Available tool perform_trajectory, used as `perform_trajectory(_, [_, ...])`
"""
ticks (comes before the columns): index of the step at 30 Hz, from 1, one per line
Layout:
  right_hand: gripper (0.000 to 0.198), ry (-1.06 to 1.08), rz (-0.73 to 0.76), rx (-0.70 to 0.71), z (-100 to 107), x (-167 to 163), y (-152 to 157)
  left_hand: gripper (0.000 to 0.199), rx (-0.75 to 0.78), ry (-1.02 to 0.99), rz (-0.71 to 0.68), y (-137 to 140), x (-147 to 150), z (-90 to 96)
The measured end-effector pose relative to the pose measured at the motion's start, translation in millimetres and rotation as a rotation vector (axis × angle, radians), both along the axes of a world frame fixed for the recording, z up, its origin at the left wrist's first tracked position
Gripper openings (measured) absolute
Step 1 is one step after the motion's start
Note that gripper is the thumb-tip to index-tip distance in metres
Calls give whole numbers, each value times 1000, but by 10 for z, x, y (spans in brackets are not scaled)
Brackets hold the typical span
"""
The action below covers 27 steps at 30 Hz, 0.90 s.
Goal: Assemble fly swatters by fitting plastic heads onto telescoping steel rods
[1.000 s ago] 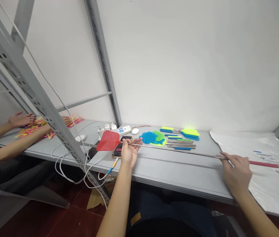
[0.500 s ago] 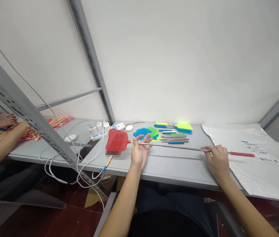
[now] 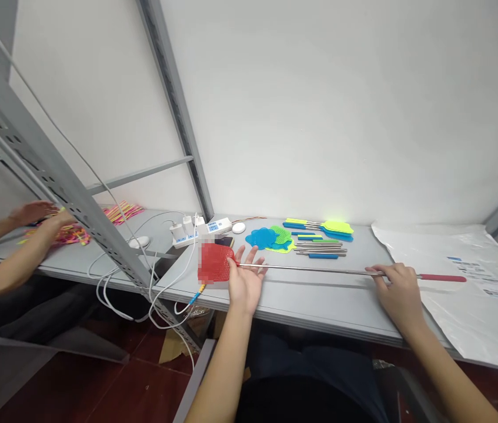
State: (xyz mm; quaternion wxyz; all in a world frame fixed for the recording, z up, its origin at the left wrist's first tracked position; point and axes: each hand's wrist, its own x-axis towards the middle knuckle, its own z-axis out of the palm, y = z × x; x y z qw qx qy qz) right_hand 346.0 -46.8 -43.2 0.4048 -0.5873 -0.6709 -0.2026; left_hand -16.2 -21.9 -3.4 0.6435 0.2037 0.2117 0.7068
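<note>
A long fly swatter (image 3: 217, 264) with a red mesh head, a thin metal rod and a red handle stretches across the front of the table. My left hand (image 3: 247, 283), palm up, holds it at the neck. Its thumb rests against the base of the head while the other fingers spread under the rod. My right hand (image 3: 397, 292) is closed around the rod just short of the handle, fingertips pinching it. Behind the rod lie loose blue and green swatter heads (image 3: 263, 238) and several metal rods with coloured handles (image 3: 321, 248).
Finished-looking yellow and blue swatters (image 3: 337, 229) lie near the wall. A power strip (image 3: 219, 225) with plugs and white cables stands left, beside a metal shelf post (image 3: 76, 194). White plastic sheeting (image 3: 434, 317) covers the right end. Another person's hands (image 3: 37, 211) handle colourful strips.
The view has shifted slightly, moving the scene rightward. My left thumb has come over the swatter's neck at the red head. My right hand keeps its hold near the handle.
</note>
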Motion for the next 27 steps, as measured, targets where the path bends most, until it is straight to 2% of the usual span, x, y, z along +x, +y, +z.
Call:
perform_trajectory(4, [25,-42,5,-12,-7,-3,-2,37,-96,-202,117,43,57,-52])
perform_trajectory(7, [24,-72,3,-42,2,-24,5,42,-109,-210,172,116,66,-95])
perform_trajectory(13, [26,-129,-31,-96,20,-159,4,37,-121,-156,305,209,106,-139])
perform_trajectory(22, [30,-134,-127,-182,15,-384,-9,40,-97,-61,327,249,277,-87])
perform_trajectory(27, [26,-139,-131,-212,26,-489,-9,41,-79,-28,276,153,569,-95])
